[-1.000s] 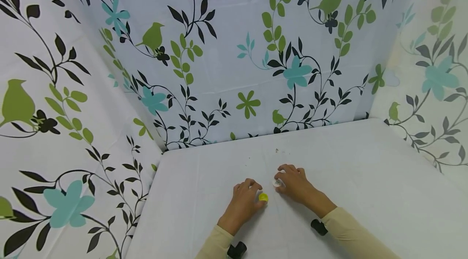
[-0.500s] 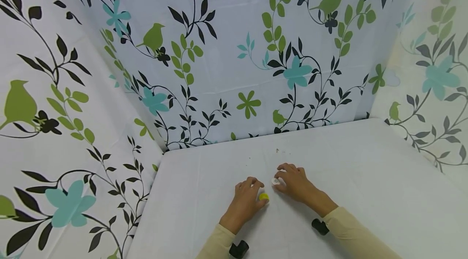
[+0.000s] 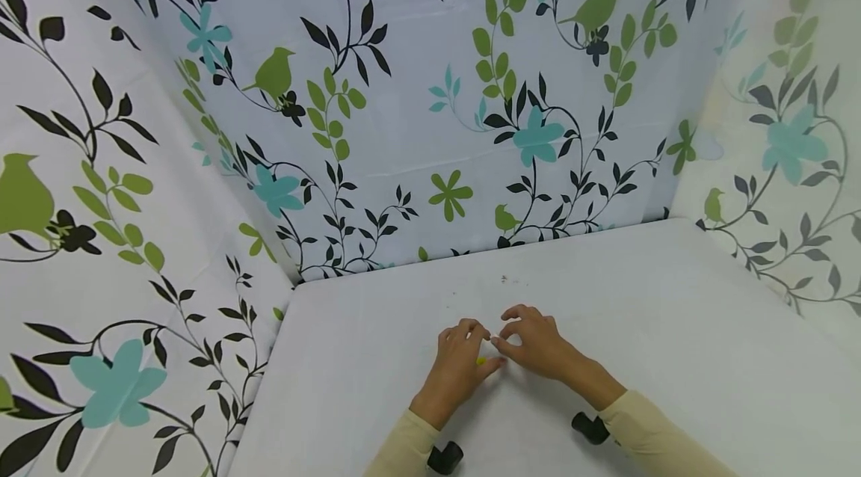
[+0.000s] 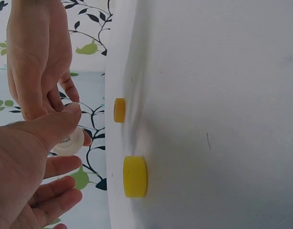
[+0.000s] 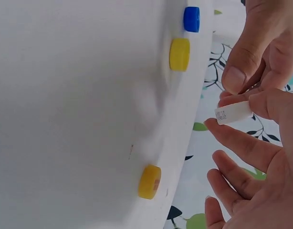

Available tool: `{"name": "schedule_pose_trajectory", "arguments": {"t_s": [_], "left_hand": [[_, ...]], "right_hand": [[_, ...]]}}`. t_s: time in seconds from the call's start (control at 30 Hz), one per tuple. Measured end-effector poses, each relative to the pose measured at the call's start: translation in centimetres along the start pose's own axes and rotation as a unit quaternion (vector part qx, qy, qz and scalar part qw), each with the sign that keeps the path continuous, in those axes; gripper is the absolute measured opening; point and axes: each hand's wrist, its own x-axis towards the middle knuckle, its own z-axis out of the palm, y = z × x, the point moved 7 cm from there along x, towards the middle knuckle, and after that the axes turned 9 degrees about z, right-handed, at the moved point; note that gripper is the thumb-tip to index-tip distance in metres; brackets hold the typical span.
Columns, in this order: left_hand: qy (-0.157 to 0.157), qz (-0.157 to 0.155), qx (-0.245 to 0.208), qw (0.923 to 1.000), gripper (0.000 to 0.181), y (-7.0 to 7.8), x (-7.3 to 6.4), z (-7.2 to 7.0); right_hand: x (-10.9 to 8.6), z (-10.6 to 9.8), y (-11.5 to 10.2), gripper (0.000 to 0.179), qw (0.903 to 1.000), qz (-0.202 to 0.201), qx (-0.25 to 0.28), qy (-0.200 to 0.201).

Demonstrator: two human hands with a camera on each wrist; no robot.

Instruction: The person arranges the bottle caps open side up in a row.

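Note:
My right hand [image 3: 541,346] pinches a white bottle cap [image 5: 232,113] between thumb and index finger. Small print shows on the cap's side in the right wrist view. Meeting it from the left, my left hand [image 3: 457,365] has its index fingertip right at the white cap, while its thumb stands apart from the fingers. In the left wrist view, the white cap [image 4: 70,143] appears just past the left thumb. Beneath the left hand a yellow cap [image 3: 480,361] lies on the table, partly hidden by the thumb.
On the white tabletop [image 3: 377,342] sit a blue cap [image 5: 191,19], a yellow cap [image 5: 179,55] and an orange-yellow cap [image 5: 150,182]. Patterned cloth [image 3: 403,111] rises behind and at both sides of the table. Each wrist carries a black camera [image 3: 590,428].
The right hand has moved left with the white cap, and the left hand has shifted slightly right, so their fingertips now meet. The left thumb covers more of the yellow cap.

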Motion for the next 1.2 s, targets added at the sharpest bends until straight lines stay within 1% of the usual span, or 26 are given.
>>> {"name": "schedule_pose_trajectory", "arguments": {"t_s": [0.2, 0.43, 0.6, 0.7, 0.83, 0.93, 1.03, 1.1, 1.2], "left_hand": [[0.013, 0.003, 0.012, 0.9998, 0.038, 0.3, 0.2, 0.2], [0.026, 0.007, 0.009, 0.9996, 0.029, 0.5, 0.2, 0.3], [0.027, 0.014, 0.016, 0.9994, 0.03, 0.7, 0.1, 0.4], [0.021, 0.017, 0.017, 0.9995, 0.031, 0.8, 0.0, 0.6], [0.012, 0.017, 0.011, 0.9997, 0.032, 0.7, 0.0, 0.9], [0.011, 0.02, 0.01, 0.9997, 0.031, 0.6, 0.1, 1.0], [0.011, 0.024, 0.017, 0.9995, 0.03, 0.6, 0.2, 1.2], [0.004, 0.027, 0.024, 0.9993, 0.029, 0.7, 0.3, 1.5], [-0.009, 0.029, 0.029, 0.9991, 0.03, 0.8, 0.4, 1.8]], "right_hand": [[-0.4, 0.1, 0.2, 0.022, 0.9997, 0.011, 0.022, -0.008], [-0.5, 0.4, 0.3, 0.024, 0.9989, 0.022, 0.033, -0.025], [-0.6, 0.3, 0.5, 0.017, 0.9997, 0.003, 0.016, -0.02], [-0.7, 0.3, 0.7, 0.015, 0.9998, -0.012, 0.003, -0.017], [-0.9, 0.2, 0.9, 0.019, 0.9993, -0.026, -0.01, -0.024], [-1.1, 0.1, 0.8, 0.021, 0.9986, -0.039, -0.016, -0.031], [-1.2, 0.1, 0.6, 0.023, 0.9973, -0.061, -0.025, -0.033], [-1.2, 0.1, 0.6, 0.024, 0.9965, -0.068, -0.033, -0.036], [-1.2, 0.2, 0.8, 0.023, 0.9961, -0.065, -0.044, -0.041]]}}
